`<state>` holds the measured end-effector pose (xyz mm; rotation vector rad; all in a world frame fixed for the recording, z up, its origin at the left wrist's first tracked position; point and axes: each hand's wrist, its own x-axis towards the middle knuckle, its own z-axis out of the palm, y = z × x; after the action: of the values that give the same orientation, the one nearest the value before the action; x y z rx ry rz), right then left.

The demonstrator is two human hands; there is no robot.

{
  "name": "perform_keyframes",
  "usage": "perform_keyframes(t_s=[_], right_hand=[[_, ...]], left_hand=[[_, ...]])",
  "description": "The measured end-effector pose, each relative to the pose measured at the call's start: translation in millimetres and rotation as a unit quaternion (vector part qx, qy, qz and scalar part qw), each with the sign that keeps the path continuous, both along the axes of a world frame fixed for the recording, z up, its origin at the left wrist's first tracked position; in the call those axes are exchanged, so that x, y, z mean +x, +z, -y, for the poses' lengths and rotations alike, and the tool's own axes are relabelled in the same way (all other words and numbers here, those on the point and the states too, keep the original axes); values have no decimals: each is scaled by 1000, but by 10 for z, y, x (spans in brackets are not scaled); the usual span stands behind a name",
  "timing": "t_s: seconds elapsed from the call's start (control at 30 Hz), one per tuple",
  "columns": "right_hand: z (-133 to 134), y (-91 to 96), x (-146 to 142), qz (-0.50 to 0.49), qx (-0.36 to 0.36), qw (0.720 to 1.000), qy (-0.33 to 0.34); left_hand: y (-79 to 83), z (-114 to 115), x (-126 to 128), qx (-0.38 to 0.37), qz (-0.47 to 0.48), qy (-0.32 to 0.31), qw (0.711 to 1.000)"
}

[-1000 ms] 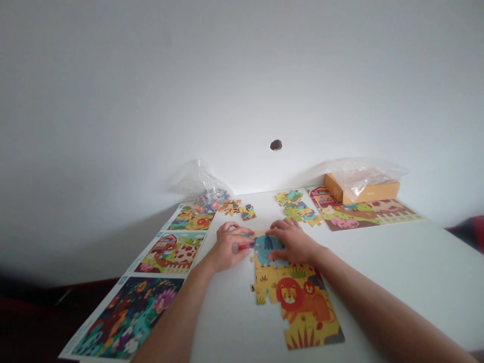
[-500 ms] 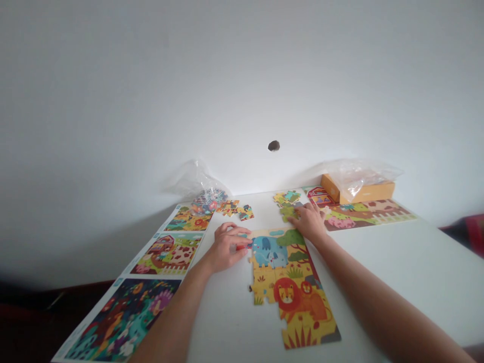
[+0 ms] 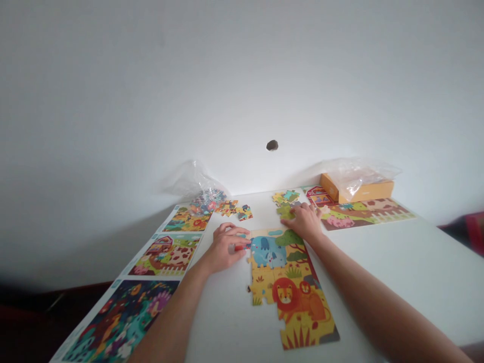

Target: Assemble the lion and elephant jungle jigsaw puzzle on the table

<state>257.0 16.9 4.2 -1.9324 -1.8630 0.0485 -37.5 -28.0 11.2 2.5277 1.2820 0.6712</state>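
Observation:
My left hand (image 3: 226, 248) rests at the left edge of the assembled jigsaw puzzle (image 3: 287, 287), its fingers pinching a small red-and-grey puzzle piece (image 3: 238, 247) beside the blue elephant. The puzzle shows an elephant, a tree and lions on yellow ground, and its outline is uneven. Far from it, my right hand (image 3: 304, 222) lies with fingers spread on a loose heap of puzzle pieces (image 3: 284, 204), touching a green piece (image 3: 286, 212). Nothing shows gripped in that hand.
Printed picture sheets (image 3: 124, 320) line the white table's (image 3: 397, 267) left side, and a farm sheet (image 3: 363, 214) lies back right. Behind it stands an orange box (image 3: 357, 190) under plastic. A clear bag (image 3: 191, 179) sits back left beside more loose pieces (image 3: 234, 209).
My right hand has moved forward off the elephant to the loose heap, uncovering the puzzle. My left hand has stayed at the puzzle's edge with the piece. The view has shifted slightly.

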Motion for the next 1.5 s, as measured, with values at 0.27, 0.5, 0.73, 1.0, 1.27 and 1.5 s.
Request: perform_keyframes(t_s=[0.27, 0.5, 0.73, 1.0, 1.27, 1.5], right_hand=[[-16, -23, -26, -4, 22, 1000, 13], [124, 123, -143, -121, 74, 984, 104], [437, 265, -455, -560, -208, 729, 335], [421, 71, -610, -666, -303, 609, 306], [419, 27, -589, -603, -281, 664, 342], [400, 7, -611, -606, -264, 680, 317]], left_hand=[[-3, 2, -3, 0, 8, -1, 1000], [3, 2, 4, 4, 20, -9, 1000], [-48, 68, 140, 20, 104, 18, 994], [-95, 49, 187, 50, 120, 13, 991], [-75, 51, 217, 70, 105, 6, 992], [-96, 105, 186, -34, 138, 8, 990]])
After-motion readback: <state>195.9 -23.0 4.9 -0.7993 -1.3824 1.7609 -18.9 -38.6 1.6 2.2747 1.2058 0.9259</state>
